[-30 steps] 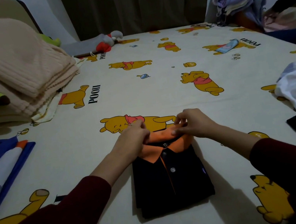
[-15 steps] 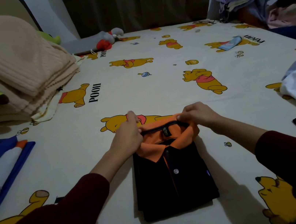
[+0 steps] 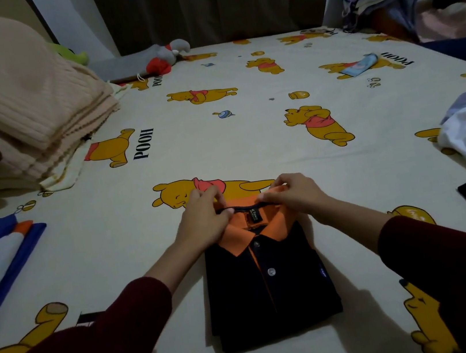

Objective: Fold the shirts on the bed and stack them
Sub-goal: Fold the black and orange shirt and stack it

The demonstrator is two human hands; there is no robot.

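Orange collar [image 3: 258, 222] of the folded black shirt [image 3: 269, 288] is pinched by left hand [image 3: 202, 221] and right hand [image 3: 292, 194], fingers [image 3: 220, 198] curled on cloth. A hard tug risks undoing the fold on the bed [image 3: 249, 131].

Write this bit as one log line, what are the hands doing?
step: tidy collar | left hand: pinches orange collar | right hand: pinches collar | folded black polo shirt: flat on cartoon-bear bedsheet

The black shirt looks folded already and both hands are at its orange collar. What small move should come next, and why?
Probably flatten the collar and let go: the left hand and right hand pinch its back edge, while the black shirt already lies folded square.
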